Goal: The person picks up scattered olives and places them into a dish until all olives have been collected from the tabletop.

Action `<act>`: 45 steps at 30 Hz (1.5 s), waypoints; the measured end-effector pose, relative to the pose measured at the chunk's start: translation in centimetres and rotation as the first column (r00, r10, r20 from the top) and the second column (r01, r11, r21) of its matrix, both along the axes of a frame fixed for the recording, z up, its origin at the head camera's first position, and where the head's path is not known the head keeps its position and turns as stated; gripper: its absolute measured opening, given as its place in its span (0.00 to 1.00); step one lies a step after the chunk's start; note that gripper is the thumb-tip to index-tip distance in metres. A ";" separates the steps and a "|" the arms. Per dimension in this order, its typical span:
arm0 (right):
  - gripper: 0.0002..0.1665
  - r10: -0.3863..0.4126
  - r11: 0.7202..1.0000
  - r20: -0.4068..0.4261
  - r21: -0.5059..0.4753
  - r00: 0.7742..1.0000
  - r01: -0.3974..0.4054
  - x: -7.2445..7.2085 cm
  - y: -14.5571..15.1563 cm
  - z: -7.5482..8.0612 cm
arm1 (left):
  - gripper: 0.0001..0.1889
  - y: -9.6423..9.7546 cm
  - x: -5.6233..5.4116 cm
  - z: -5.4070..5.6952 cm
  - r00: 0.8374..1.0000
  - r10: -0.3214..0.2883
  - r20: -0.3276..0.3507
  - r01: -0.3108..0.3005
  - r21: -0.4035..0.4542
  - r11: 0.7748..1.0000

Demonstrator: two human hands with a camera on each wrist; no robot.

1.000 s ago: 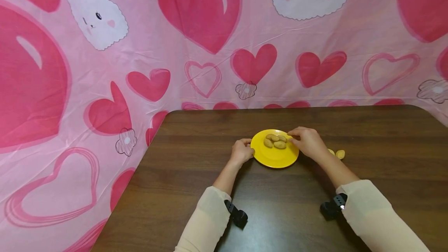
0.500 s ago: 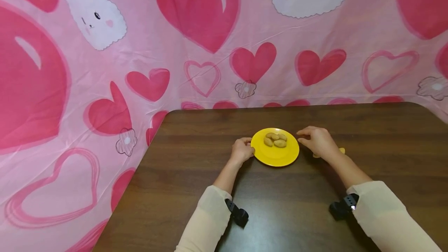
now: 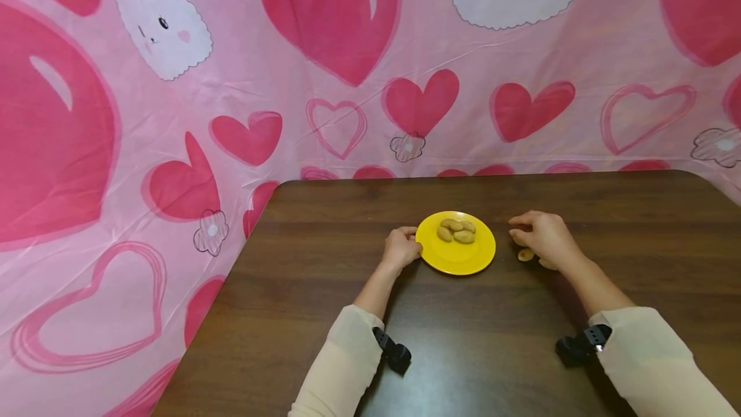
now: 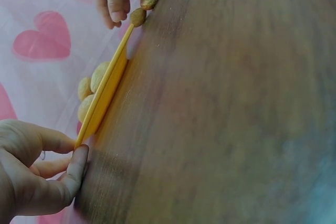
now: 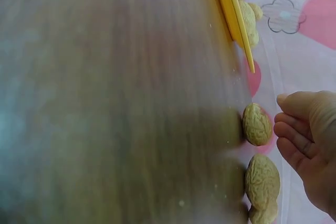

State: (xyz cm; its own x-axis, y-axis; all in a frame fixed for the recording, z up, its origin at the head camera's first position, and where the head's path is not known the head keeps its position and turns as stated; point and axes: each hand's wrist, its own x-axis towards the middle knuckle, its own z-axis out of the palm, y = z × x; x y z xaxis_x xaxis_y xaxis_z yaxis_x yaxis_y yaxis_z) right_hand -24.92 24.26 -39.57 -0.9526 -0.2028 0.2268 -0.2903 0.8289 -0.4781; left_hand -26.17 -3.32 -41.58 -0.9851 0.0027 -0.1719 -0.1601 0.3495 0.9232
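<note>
So, L hand: pinches yellow plate at rim's 9 o'clock.
Peanuts: bunched on plate, twd 12 o'clock.
R hand: grip empty, off plate's 3 o'clock, nr loose peanuts.

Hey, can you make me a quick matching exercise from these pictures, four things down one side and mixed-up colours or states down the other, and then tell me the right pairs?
Things:
1. plate
2. left hand
3. right hand
4. cloth

Colours and states:
A. near the loose peanuts, apart from the plate
B. pink, printed with hearts
C. yellow, with peanuts on it
D. gripping the plate's edge

Right pairs: 1-C, 2-D, 3-A, 4-B.
</note>
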 end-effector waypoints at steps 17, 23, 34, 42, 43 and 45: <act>0.20 -0.049 0.998 0.090 0.052 0.995 0.045 0.3 0.8 -0.1 | 0.25 -0.1 0.1 0.2 1.000 -0.008 0.012 0.008 -0.005 1.000; 0.18 -0.058 0.997 0.099 0.050 0.993 0.053 0.3 0.8 -0.1 | 0.24 0.0 0.0 0.2 1.000 0.002 0.012 -0.002 0.003 1.000; 0.16 -0.057 0.998 0.084 0.045 0.995 0.053 0.3 0.8 -0.2 | 0.25 0.0 0.0 0.1 1.000 -0.005 0.016 0.005 0.000 1.000; 0.17 -0.069 0.997 0.076 0.031 0.995 0.067 0.4 0.5 -0.1 | 0.25 0.0 -0.1 0.0 1.000 -0.007 0.010 0.007 -0.003 1.000; 0.17 -0.069 0.997 0.076 0.028 0.995 0.067 0.4 0.4 0.0 | 0.25 0.0 -0.1 0.0 1.000 -0.007 0.011 0.007 -0.002 1.000; 0.17 -0.064 0.998 0.072 0.019 0.995 0.063 0.3 0.2 0.0 | 0.24 0.0 -0.1 0.0 1.000 -0.006 0.011 0.006 -0.003 1.000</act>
State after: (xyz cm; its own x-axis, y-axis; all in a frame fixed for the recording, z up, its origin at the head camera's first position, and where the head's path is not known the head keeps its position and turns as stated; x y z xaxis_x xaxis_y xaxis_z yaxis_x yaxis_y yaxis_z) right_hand -24.60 24.42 -39.58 -0.9775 -0.1443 0.1541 -0.2018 0.8529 -0.4816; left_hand -26.25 -3.34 -41.62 -0.9832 0.0082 -0.1823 -0.1677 0.3532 0.9204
